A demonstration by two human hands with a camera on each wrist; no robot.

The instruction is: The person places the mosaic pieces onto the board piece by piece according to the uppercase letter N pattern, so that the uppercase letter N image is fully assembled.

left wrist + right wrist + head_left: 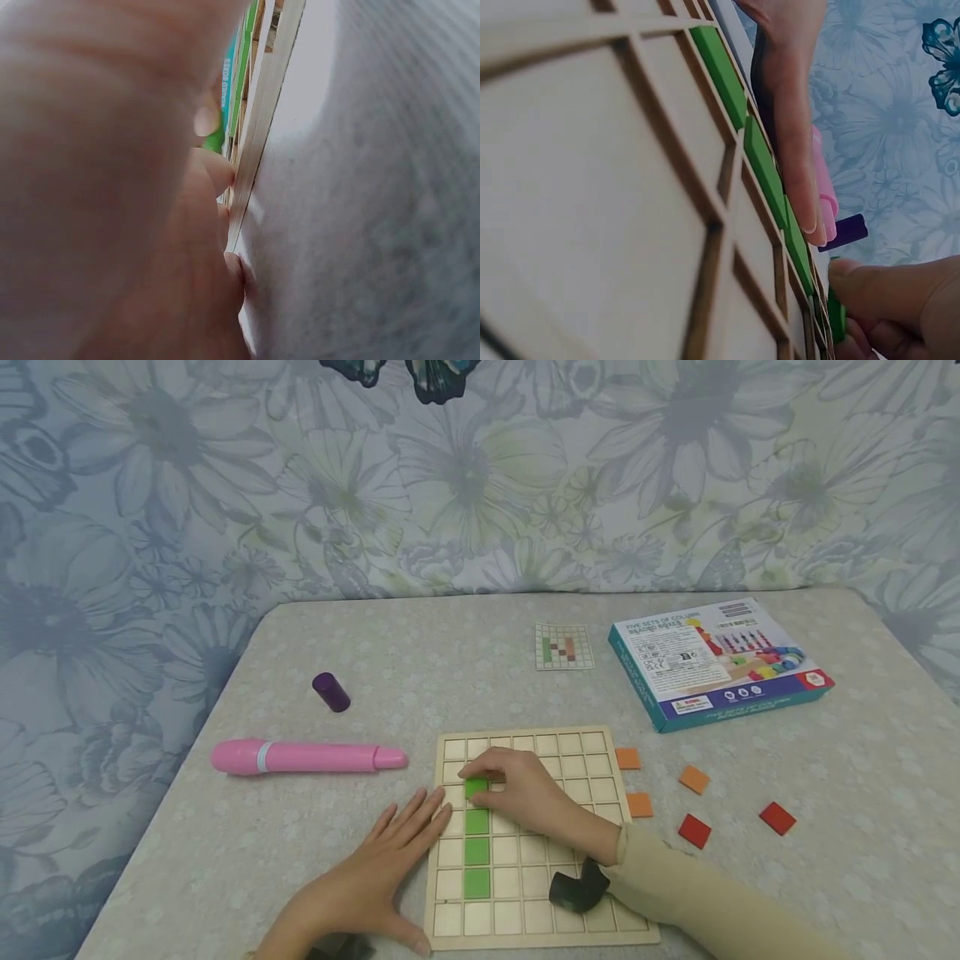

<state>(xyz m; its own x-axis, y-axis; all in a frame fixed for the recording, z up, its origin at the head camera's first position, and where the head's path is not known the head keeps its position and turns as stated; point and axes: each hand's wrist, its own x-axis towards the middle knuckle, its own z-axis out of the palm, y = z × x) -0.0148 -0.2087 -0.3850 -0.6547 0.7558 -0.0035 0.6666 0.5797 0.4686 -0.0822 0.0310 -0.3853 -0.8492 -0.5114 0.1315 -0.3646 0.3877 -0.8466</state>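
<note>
My right hand (528,793) pinches a green square tile (476,787) between thumb and fingers, over the second column of a wooden grid board (506,885). In the right wrist view this tile (836,313) stands tilted at the thumb. Three more green tiles (477,850) lie in that column's cells, on the near side of the held one. My left hand (367,877) lies with spread, straight fingers along the board's left edge, fingertips touching the frame. Much of the left wrist view is filled by that hand (150,240), beside the board's edge.
Orange tiles (694,779) and red tiles (695,831) lie right of the board. Behind it are a small pattern card (564,647) and a flat box (720,664). A pink pen-like stick (315,757) and a dark purple cylinder (331,692) lie at left.
</note>
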